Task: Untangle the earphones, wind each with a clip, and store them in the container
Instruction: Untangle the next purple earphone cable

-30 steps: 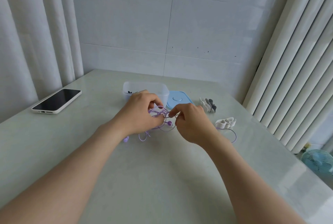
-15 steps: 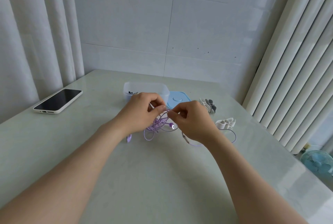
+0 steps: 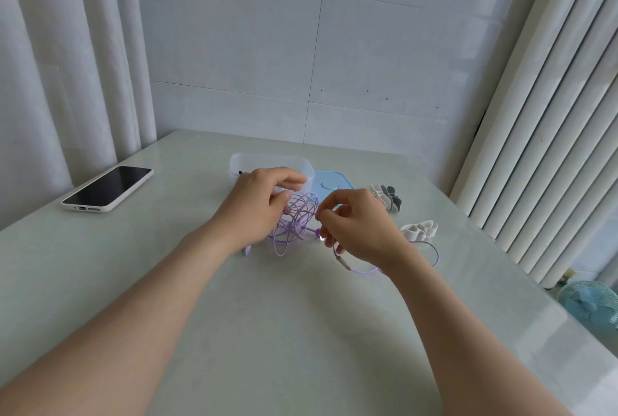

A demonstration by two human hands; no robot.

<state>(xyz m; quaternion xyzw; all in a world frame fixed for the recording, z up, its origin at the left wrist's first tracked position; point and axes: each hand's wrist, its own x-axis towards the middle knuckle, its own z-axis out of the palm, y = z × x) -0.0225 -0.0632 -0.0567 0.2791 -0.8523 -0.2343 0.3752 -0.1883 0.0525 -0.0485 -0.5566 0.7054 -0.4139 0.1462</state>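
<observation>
A tangle of purple earphones (image 3: 294,221) hangs in loops between my two hands above the table. My left hand (image 3: 257,208) pinches the loops from the left with thumb and fingers. My right hand (image 3: 357,225) pinches a strand at the loops' right side; the cable trails under my wrist and curves out to the right. A clear plastic container (image 3: 271,161) stands just behind my left hand, something dark inside. A white clip (image 3: 419,230) lies right of my right hand; white and grey clips (image 3: 388,196) lie farther back.
The container's blue lid (image 3: 331,183) lies flat beside it. A phone (image 3: 108,188) in a white case lies at the table's left. Curtains hang on both sides, a tiled wall stands behind, and a small fan (image 3: 592,308) sits on the floor at right.
Both hands have lifted the purple tangle off the table and drawn slightly apart, spreading the cable into open loops. More cable now trails below my right wrist.
</observation>
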